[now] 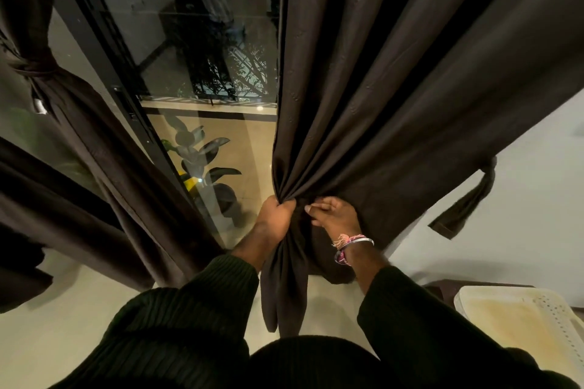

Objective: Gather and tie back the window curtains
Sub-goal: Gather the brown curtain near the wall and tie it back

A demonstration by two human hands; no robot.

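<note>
Right curtain [395, 88], dark brown, matte woven cloth w/ faint embossed pattern, falls in deep soft pleats that narrow to a bunch at mid-frame. Left hand [278, 213] has fist closed round the bunched folds; loose cloth hangs limp below it. Right hand [333, 215] lies on the cloth just beside, fingers bent, tips at the bunch; can't tell if it pinches any. Flat fabric tie-back [464, 202] dangles off curtain's right edge. Left curtain [63, 123] already cinched w/ a knotted band. Glossy glass window [196, 50] between them.
</note>
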